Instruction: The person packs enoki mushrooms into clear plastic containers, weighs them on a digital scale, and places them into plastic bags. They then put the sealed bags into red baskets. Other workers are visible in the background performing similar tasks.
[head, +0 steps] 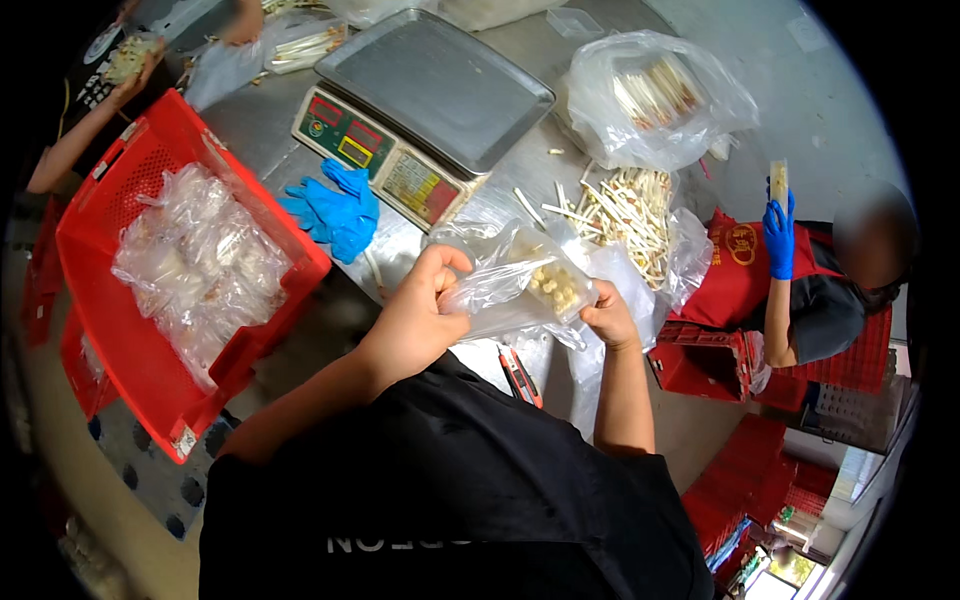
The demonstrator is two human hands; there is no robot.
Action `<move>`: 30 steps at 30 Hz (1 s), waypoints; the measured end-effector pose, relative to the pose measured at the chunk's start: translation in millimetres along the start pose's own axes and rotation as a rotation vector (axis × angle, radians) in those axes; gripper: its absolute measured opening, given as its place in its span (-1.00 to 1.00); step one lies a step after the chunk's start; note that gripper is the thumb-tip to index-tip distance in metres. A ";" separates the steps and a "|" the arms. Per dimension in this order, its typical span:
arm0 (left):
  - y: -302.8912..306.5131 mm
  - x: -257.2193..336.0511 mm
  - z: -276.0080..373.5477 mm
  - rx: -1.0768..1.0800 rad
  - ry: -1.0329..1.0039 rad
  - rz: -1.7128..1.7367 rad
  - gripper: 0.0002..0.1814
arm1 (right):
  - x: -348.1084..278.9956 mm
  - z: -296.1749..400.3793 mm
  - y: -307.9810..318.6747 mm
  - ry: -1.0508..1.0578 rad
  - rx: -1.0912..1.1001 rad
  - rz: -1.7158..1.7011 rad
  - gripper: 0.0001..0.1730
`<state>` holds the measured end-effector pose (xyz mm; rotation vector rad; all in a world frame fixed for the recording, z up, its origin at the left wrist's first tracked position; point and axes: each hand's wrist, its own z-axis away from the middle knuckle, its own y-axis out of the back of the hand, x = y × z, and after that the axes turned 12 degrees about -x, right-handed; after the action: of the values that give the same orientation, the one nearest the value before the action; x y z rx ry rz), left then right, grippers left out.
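A clear plastic bag (491,289) is stretched between my hands, with a small pack of pale yellow-tipped, stalked produce (556,289) inside its right part. My left hand (420,311) pinches the loose film at the bag's left side. At the other end, my right hand (611,315) grips the corner around the pack. Just beyond my right hand lies a loose heap of thin white stalks (626,225) on plastic film. A red and black utility knife (520,377) rests on the metal table below the bag.
A digital scale (442,90) stands ahead, with blue gloves (337,210) beside it. To my left, a red crate (90,292) holds bagged packs (199,262). An open bag (720,97) contains stalks. A co-worker (817,300) at right raises a pack; another person's hand (135,82) holds one upper left.
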<state>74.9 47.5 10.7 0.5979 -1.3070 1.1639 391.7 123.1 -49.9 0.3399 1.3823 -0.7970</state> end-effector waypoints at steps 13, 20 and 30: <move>-17.2 8.4 -1.1 0.205 -0.276 -0.018 -0.84 | 27.5 8.8 6.7 0.080 0.003 0.015 -0.36; -10.0 38.1 -14.9 0.136 -0.397 -0.570 -0.87 | 26.5 6.0 7.5 0.178 -0.033 0.000 -0.33; -4.0 41.4 -24.3 0.225 -0.235 0.099 -0.90 | 15.0 2.3 -2.1 0.088 0.120 -0.184 -0.37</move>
<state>82.8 80.4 45.0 0.8634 -1.4263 1.3647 391.8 115.6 -63.2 0.3479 1.4661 -1.0305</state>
